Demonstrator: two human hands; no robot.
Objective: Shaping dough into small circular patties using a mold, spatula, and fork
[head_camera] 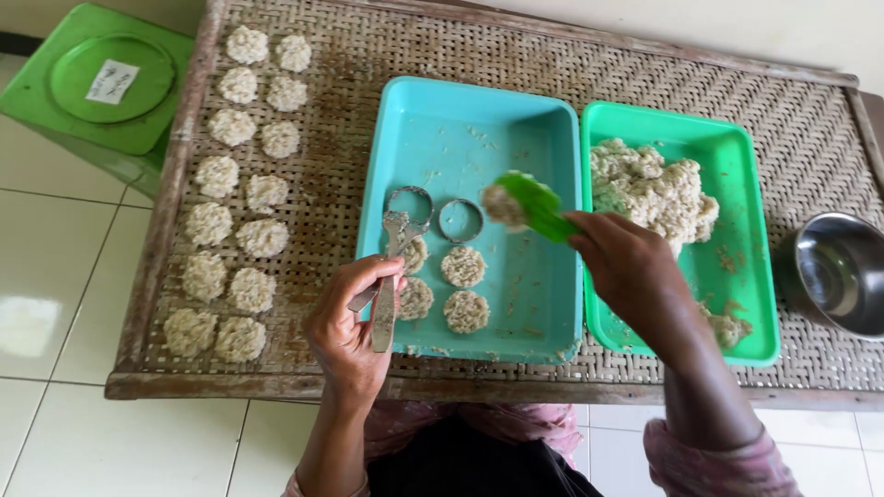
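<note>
From the head view, the left hand (354, 322) grips a metal ring-mould tool (396, 253) over the turquoise plastic tray (460, 120), beside four pressed rice discs (463, 266) and a loose metal ring (460, 220). The right hand (626, 262) is closed on a green plastic scoop (539, 204) carrying rice. A green plastic tray (737, 230) holds the rice heap (649, 189). Fourteen rice cakes (241, 85) lie in two rows on the woven bamboo table (737, 101), a steel bowl (843, 271) at right, a green lidded bin (101, 83) on the white tiled floor (55, 276).

L hand (354, 327) palm-down, fingers curled shut in a grip, wrist low. R hand (626, 267) raised, fingers pinched closed, forearm angled in from lower right.
</note>
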